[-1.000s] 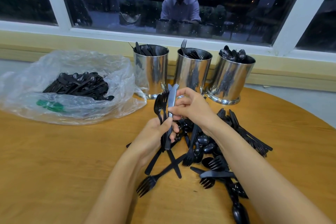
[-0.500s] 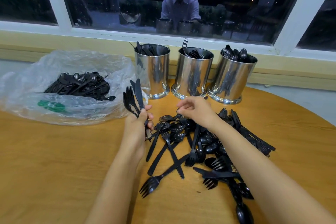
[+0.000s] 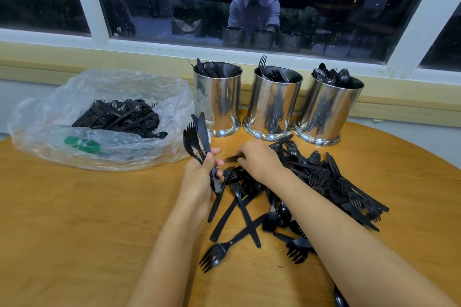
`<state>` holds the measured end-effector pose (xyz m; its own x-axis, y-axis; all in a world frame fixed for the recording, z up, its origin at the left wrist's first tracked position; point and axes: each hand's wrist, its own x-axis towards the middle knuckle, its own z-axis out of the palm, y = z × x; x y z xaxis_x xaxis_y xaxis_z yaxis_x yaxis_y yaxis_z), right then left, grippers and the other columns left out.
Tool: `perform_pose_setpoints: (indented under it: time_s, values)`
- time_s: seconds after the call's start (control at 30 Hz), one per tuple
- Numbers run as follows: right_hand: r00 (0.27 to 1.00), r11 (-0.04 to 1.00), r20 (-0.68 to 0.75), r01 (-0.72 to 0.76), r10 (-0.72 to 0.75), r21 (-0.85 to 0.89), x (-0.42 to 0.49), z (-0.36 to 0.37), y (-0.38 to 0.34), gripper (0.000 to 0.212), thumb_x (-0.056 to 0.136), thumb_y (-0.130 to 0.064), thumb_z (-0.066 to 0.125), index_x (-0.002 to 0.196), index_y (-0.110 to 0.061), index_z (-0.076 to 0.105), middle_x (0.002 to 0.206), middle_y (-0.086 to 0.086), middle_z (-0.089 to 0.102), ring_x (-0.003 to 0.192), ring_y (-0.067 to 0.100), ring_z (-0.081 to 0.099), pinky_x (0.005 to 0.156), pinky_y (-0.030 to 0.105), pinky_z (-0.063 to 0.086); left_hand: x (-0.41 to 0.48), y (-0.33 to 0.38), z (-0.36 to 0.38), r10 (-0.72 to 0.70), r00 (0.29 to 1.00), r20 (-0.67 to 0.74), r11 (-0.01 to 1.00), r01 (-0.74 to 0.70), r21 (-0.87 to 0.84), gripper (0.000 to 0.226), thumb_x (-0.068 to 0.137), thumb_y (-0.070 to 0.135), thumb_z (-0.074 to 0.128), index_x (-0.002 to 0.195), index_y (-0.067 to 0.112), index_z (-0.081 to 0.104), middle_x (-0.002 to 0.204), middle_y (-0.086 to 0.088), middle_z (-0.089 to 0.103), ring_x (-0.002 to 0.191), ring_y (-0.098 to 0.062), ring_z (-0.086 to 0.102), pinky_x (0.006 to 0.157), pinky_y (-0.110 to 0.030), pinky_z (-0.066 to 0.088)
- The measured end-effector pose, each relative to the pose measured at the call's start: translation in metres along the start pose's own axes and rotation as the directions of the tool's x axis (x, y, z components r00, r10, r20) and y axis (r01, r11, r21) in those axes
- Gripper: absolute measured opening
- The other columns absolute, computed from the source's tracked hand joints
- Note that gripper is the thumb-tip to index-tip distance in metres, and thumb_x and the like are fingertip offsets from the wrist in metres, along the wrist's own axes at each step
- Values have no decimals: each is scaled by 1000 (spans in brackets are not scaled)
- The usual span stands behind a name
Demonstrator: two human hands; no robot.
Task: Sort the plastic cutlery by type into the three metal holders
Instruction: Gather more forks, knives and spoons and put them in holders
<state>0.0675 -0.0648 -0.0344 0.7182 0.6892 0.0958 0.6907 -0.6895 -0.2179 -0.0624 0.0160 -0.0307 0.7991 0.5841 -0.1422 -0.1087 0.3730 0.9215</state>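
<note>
Three shiny metal holders stand in a row by the window ledge: the left holder has knives, the middle holder forks, the right holder spoons. A heap of black plastic cutlery lies on the wooden table in front of them. My left hand grips an upright bunch of forks and knives. My right hand reaches into the near-left part of the heap and pinches a black piece, blurred, whose type I cannot tell.
A clear plastic bag holding more black cutlery lies at the left of the round wooden table. The window behind reflects a seated person. Loose forks and knives lie between my forearms.
My left hand has carried its bunch of forks and knives leftward, away from my right hand. My right hand dropped to the heap and took hold of a piece.
</note>
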Motion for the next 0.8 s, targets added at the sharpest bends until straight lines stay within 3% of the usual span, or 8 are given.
perform_pose_setpoints:
  time_s: [0.1,0.2,0.3,0.43,0.5,0.63,0.73,0.8]
  values:
    - [953,955,-287,-4,94,298,5,-11,0,19,96,-13,56,109,-13,69,96,0,67,87,17,62,79,31,52,0,1,-1,-32,999,32,998,34,-58,26,106,14,37,103,12,62,70,1,53,56,-10,45,60,-26,42]
    - [864,758,-444,120,237,641,3,-43,0,11,95,-10,58,104,-11,66,88,-3,64,73,7,59,71,22,51,0,2,-2,-68,996,50,990,74,-122,26,106,13,38,102,10,64,75,-2,62,63,-12,55,66,-28,49]
    - [870,539,-379,165,315,826,-10,-72,4,7,97,-13,56,95,-13,63,77,-1,61,64,5,56,60,17,48,0,3,-2,-100,990,103,980,116,-163,27,105,11,38,104,8,64,84,-5,73,74,-14,68,74,-29,57]
    - [991,321,-48,4,128,947,-30,-86,6,13,93,-9,62,105,-8,63,77,-1,64,64,7,57,60,17,49,-3,1,1,-113,975,190,988,131,-87,26,105,11,39,111,6,63,76,-2,70,64,-11,63,68,-27,53]
    - [999,353,38,-48,36,934,-39,-84,2,10,91,-9,64,100,-10,64,75,-2,65,65,7,59,61,18,50,-6,-2,4,-129,963,237,991,133,-4,26,105,13,40,111,7,64,76,-1,68,62,-11,61,68,-28,50]
    - [1000,506,-17,2,25,862,-44,-71,-9,8,89,-14,68,84,-18,65,79,-2,62,68,8,54,60,19,46,-12,-2,12,-186,931,314,982,172,72,21,104,12,44,110,6,64,80,-5,71,63,-13,64,68,-29,55]
    - [991,619,-115,47,69,784,-42,-64,-12,14,86,-18,73,78,-25,64,96,-8,56,82,10,51,76,22,44,-15,0,14,-220,906,363,976,206,76,20,102,6,45,112,2,62,75,-7,66,59,-15,60,62,-26,54]
    - [988,628,-135,57,78,776,-42,-61,-14,10,86,-15,72,82,-19,65,109,0,56,94,13,54,86,20,44,-15,0,13,-232,889,394,973,215,88,22,102,7,45,116,1,60,71,-5,61,56,-14,54,61,-27,50]
